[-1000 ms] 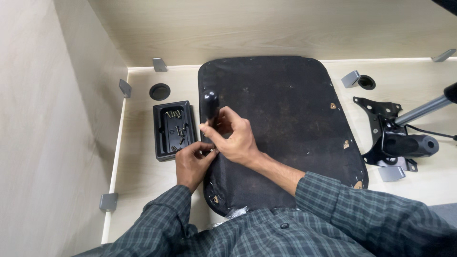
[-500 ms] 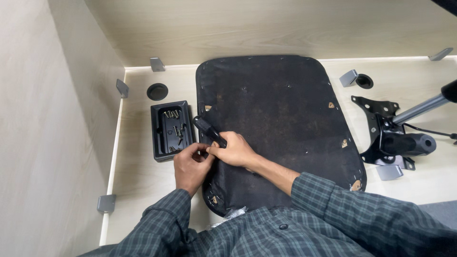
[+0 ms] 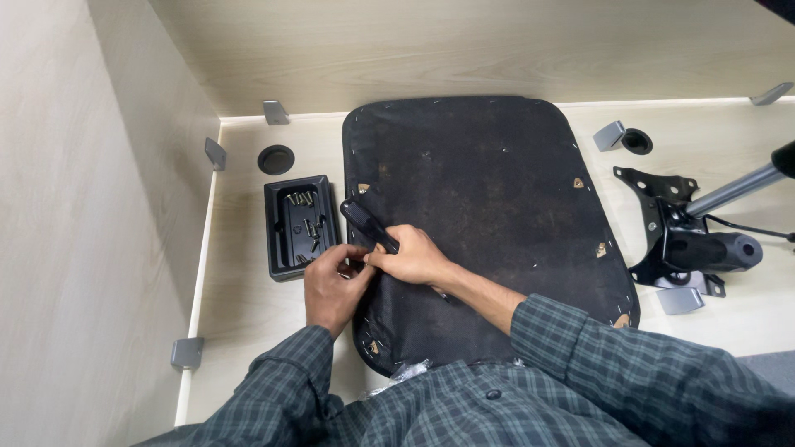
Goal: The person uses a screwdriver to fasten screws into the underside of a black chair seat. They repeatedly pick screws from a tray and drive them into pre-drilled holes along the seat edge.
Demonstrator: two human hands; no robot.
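A large black seat pad (image 3: 489,207) lies underside up on the pale wooden table. My right hand (image 3: 414,258) grips a black handled tool (image 3: 364,222) that slants up to the left over the pad's left edge. My left hand (image 3: 333,284) sits right beside it at that edge, fingers pinched at the tool's lower end; what they hold is too small to see. Just left of both hands stands a black tray (image 3: 296,225) with several screws in it.
A black chair mechanism with a metal rod (image 3: 691,236) lies at the right. Grey metal brackets (image 3: 187,353) line the table's walls. Two round black cable holes (image 3: 276,157) sit in the tabletop. Wooden walls close the left and back.
The tool has tipped from upright to a low slant. My right hand has slid down toward my left hand at the pad's left edge.
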